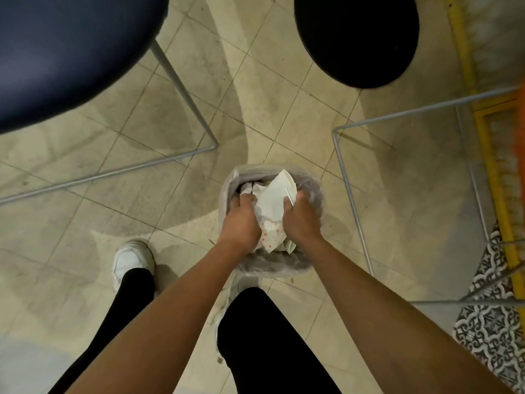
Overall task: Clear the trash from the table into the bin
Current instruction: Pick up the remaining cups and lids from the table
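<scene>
Viewed from above, the left hand (240, 221) and right hand (302, 220) both clench their fingers round crumpled white paper trash (272, 201) in the mouth of a small bag-lined bin (272, 267) (its rim nearly filled), with open floor (255, 95) ahead running between a blue seat (71, 52) and a black seat (358, 38).

Paper trash (272, 200) in lined bin (273, 267)

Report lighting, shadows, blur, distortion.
Head view: dim yellowish light; soft shadows of the blue stool and black stool cross the tiled floor; wide-angle distortion bows tile lines; the left hand, right hand and trash at the bin look slightly soft.
</scene>
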`<state>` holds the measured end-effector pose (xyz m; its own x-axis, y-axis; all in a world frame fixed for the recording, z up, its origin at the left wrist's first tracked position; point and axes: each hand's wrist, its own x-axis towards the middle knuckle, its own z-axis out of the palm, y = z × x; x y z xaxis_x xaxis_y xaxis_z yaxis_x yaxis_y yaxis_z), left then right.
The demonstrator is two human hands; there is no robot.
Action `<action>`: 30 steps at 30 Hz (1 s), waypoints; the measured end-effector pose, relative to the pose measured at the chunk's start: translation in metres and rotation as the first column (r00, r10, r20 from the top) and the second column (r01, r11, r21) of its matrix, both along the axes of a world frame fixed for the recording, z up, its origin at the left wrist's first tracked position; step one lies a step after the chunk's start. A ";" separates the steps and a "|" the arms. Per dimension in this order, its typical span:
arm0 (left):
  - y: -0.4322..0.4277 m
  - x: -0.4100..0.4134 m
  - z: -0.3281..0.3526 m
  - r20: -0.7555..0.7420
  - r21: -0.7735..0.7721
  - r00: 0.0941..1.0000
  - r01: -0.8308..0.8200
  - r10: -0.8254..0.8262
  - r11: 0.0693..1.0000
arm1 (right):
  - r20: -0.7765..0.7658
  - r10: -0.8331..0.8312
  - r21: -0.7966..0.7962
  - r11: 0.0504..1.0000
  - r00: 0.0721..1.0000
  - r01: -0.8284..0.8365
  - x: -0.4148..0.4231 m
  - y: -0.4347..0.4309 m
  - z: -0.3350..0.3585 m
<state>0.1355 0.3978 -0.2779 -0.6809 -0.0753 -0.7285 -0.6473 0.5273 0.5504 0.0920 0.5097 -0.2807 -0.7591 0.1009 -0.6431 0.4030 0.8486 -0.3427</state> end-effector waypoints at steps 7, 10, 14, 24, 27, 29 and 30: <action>0.008 0.002 -0.023 0.016 -0.054 0.997 0.076 -0.075 0.996 | 0.057 -0.085 -0.043 0.995 0.995 0.088 0.020 0.006 -0.033; 0.012 0.003 -0.026 0.030 -0.110 0.989 0.149 -0.147 0.983 | 0.081 -0.117 -0.051 0.991 0.990 0.121 0.024 0.007 -0.035; 0.013 0.005 -0.023 -0.023 -0.161 0.972 0.226 -0.233 0.961 | 0.115 -0.111 -0.060 0.991 0.987 0.118 0.026 0.013 -0.029; -0.010 0.003 0.014 -0.158 -0.161 0.957 0.217 -0.242 0.963 | 0.021 -0.057 0.016 0.998 0.998 0.057 0.025 0.006 0.010; -0.025 0.004 0.037 -0.223 -0.131 0.956 0.163 -0.189 0.978 | 0.029 -0.028 0.003 1.000 0.999 0.028 0.023 -0.003 0.035; -0.031 0.004 0.046 -0.259 -0.119 0.956 0.109 -0.137 0.987 | 0.014 -0.022 -0.005 1.000 1.000 0.022 0.021 -0.008 0.043; -0.038 0.004 0.057 -0.273 -0.111 0.955 0.089 -0.116 0.990 | 0.000 -0.025 -0.012 1.000 1.000 0.025 0.020 -0.015 0.053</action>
<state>0.1392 0.3602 -0.2209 -0.8633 -0.0552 -0.5017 -0.4154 0.6424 0.6440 0.1116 0.4950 -0.2274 -0.7564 0.1118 -0.6444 0.4240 0.8340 -0.3531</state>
